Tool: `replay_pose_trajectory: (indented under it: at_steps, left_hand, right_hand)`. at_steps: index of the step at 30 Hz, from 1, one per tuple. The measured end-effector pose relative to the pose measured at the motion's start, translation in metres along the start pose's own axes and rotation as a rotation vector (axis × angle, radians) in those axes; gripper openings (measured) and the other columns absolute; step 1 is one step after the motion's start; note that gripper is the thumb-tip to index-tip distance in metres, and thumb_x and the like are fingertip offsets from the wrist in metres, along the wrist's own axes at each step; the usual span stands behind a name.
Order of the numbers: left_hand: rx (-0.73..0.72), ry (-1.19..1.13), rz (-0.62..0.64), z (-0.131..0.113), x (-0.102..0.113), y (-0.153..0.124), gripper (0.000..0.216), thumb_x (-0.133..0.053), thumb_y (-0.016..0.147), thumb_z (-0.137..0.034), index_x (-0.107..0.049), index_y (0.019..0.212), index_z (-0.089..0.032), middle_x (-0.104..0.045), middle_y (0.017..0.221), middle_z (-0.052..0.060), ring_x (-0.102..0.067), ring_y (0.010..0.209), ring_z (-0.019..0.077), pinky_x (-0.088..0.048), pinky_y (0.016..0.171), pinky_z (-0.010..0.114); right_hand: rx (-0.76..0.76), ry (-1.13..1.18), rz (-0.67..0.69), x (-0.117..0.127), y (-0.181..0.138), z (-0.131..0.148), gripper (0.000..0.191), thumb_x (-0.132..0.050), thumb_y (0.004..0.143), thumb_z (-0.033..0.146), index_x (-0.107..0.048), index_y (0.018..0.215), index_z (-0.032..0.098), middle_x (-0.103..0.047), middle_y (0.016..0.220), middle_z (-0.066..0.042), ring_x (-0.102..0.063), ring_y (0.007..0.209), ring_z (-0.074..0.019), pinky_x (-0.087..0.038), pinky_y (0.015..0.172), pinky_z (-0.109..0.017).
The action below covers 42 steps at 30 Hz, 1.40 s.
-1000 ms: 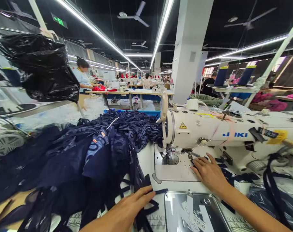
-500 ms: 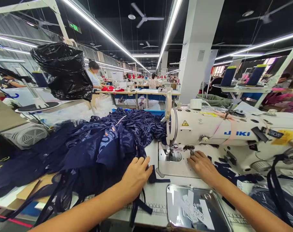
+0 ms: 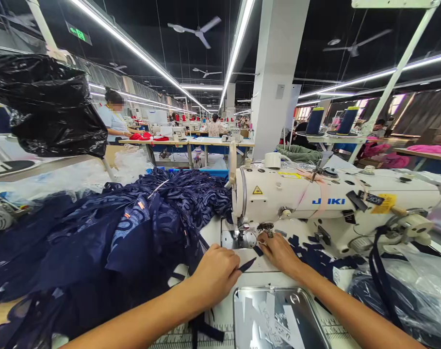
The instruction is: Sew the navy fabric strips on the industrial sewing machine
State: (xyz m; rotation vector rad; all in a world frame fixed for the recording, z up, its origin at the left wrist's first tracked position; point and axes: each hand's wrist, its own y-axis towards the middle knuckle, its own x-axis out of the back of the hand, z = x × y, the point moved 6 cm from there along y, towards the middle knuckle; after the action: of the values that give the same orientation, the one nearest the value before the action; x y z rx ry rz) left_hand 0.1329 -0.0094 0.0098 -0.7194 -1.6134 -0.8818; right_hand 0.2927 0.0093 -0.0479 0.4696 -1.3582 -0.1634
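My left hand (image 3: 218,271) is closed on a navy strap (image 3: 248,265), whose pointed end sticks out to the right beyond the fingers. My right hand (image 3: 280,253) has its fingers pinched together beside the presser foot (image 3: 241,238) of a white sewing machine (image 3: 293,194). Something small and pale shows at those fingertips, too small to name. A large heap of navy garments (image 3: 133,242) with patterned parts and straps lies left of the machine, close to my left hand.
A metal tray (image 3: 238,310) with paper labels sits at the table's front. Navy scraps (image 3: 311,254) and a clear plastic bag (image 3: 398,286) lie at right. A black plastic bag (image 3: 49,106) hangs at left. A person in light blue (image 3: 113,118) works farther back.
The view has swung to the right. My left hand has closed and holds the strap near the machine bed. My right hand has moved closer to the presser foot, fingers now pinched.
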Motion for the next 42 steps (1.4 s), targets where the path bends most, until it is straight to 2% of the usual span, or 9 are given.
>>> replay_pose_trajectory:
  at_steps: [5,7,12,15,20,24,27,31,42]
  left_hand:
    - [0.190,-0.207,-0.014,0.017,-0.030,0.030,0.016,-0.052,0.076,-0.016,-0.044,0.062,-0.017,-0.045,0.056,-0.006,-0.043,0.053,0.0114,-0.028,0.053,0.023]
    - [0.208,-0.221,-0.049,0.024,-0.041,0.039,0.018,-0.050,0.073,-0.010,-0.040,0.060,-0.018,-0.043,0.057,-0.005,-0.041,0.054,0.0114,-0.027,0.052,0.023]
    - [-0.020,-0.100,-0.137,0.025,-0.055,0.048,0.020,-0.047,0.065,0.002,-0.040,0.061,-0.017,-0.052,0.078,0.002,-0.047,0.076,0.0165,-0.034,0.066,0.026]
    - [-0.102,-0.082,-0.124,0.026,-0.058,0.042,0.018,-0.045,0.067,0.002,-0.043,0.066,-0.016,-0.054,0.075,0.002,-0.047,0.076,0.0172,-0.036,0.070,0.029]
    - [-0.236,-0.082,-0.115,0.022,-0.056,0.022,0.020,-0.045,0.070,-0.003,-0.053,0.084,-0.015,-0.060,0.086,0.005,-0.052,0.084,0.0180,-0.036,0.080,0.031]
    - [-0.313,-0.014,-0.126,0.017,-0.056,0.006,0.026,-0.047,0.075,-0.012,-0.055,0.100,-0.012,-0.060,0.105,0.009,-0.050,0.099,0.0211,-0.032,0.090,0.035]
    - [-0.334,0.054,-0.118,0.015,-0.058,0.003,0.027,-0.045,0.078,-0.011,-0.055,0.103,-0.010,-0.059,0.110,0.011,-0.051,0.100,0.0217,-0.034,0.088,0.035]
    - [-0.341,0.099,-0.121,0.014,-0.057,0.003,0.023,-0.044,0.080,-0.009,-0.056,0.100,-0.010,-0.060,0.109,0.011,-0.052,0.098,0.0214,-0.037,0.083,0.034]
    - [-0.321,0.142,-0.093,0.013,-0.061,0.007,0.016,-0.048,0.076,-0.008,-0.055,0.091,-0.011,-0.053,0.118,0.014,-0.052,0.096,0.0226,-0.039,0.082,0.036]
  right_hand:
    - [-0.054,0.046,-0.021,0.001,-0.006,0.006,0.003,-0.051,0.076,0.016,-0.053,0.078,0.017,-0.057,0.072,-0.002,-0.053,0.069,-0.0172,-0.036,0.069,-0.031]
    - [-0.042,0.047,-0.010,-0.002,-0.006,0.009,0.002,-0.051,0.076,0.016,-0.052,0.077,0.017,-0.057,0.073,-0.002,-0.052,0.069,-0.0172,-0.036,0.068,-0.032]
    - [0.024,0.121,-0.009,-0.007,-0.003,0.008,0.007,-0.049,0.078,0.012,-0.051,0.077,0.018,-0.057,0.077,-0.002,-0.052,0.073,-0.0169,-0.039,0.068,-0.030]
    - [0.080,0.135,-0.013,-0.006,-0.004,0.008,0.008,-0.047,0.081,0.012,-0.052,0.080,0.018,-0.057,0.079,-0.003,-0.052,0.072,-0.0157,-0.041,0.065,-0.027]
    - [0.264,-0.199,-0.006,-0.006,-0.005,0.025,0.018,-0.041,0.082,0.004,-0.052,0.072,0.015,-0.055,0.073,-0.006,-0.052,0.066,-0.0173,-0.040,0.061,-0.029]
    - [0.268,-0.337,0.021,-0.013,0.001,0.035,0.022,-0.040,0.077,-0.003,-0.051,0.071,0.016,-0.055,0.073,-0.007,-0.052,0.070,-0.0207,-0.038,0.063,-0.032]
    - [0.205,-0.258,0.038,-0.018,0.009,0.035,0.022,-0.037,0.079,0.000,-0.052,0.078,0.016,-0.057,0.078,-0.007,-0.053,0.072,-0.0198,-0.038,0.065,-0.031]
    - [0.086,-0.011,0.122,-0.023,0.020,0.026,0.020,-0.037,0.084,0.009,-0.050,0.072,0.019,-0.056,0.068,-0.002,-0.051,0.064,-0.0158,-0.036,0.061,-0.027]
    - [-0.104,0.390,0.255,-0.019,0.027,0.026,0.014,-0.044,0.077,0.013,-0.048,0.065,0.019,-0.053,0.061,0.003,-0.050,0.060,-0.0126,-0.035,0.058,-0.023]
